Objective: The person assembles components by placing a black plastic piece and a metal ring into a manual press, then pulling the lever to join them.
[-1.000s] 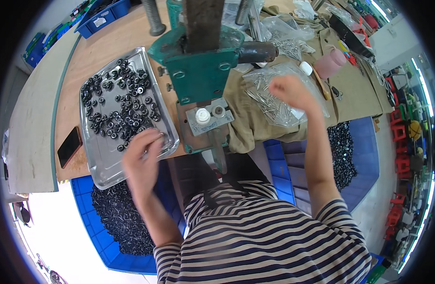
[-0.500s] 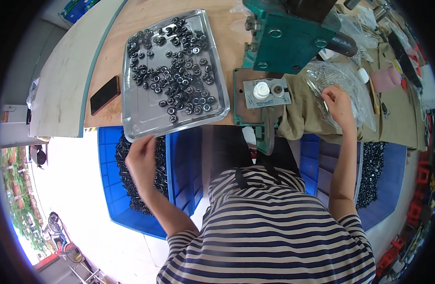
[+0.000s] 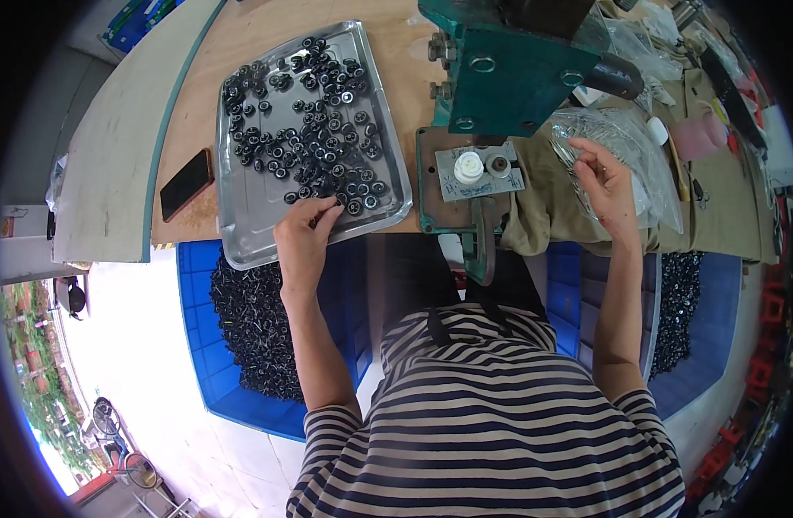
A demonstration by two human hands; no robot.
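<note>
My left hand (image 3: 303, 243) is over the near edge of a shallow metal tray (image 3: 271, 224), thumb and forefinger pinched on a small black wheel (image 3: 341, 200). Many similar round black pieces with silvery centres lie loose across the tray. Over a clear plastic bag (image 3: 647, 155) of thin metal pins hovers my right hand (image 3: 608, 194), thumb and forefinger apart and nothing visible between them. Between my hands stands a green press (image 3: 509, 78). Its base carries a metal plate (image 3: 455, 188) with a white round piece (image 3: 468, 167) and a grey metal ring (image 3: 498, 166).
A dark phone (image 3: 187, 184) lies left of the tray. Below the table edge, a blue bin (image 3: 198, 345) on the left and another blue bin (image 3: 703, 328) on the right hold heaps of small dark parts. A pink cup-like container (image 3: 701, 135) stands at the far right.
My left hand has moved up and right from over the left bin to the tray, pinching a black wheel. The fingers of my right hand have spread from a pinch.
</note>
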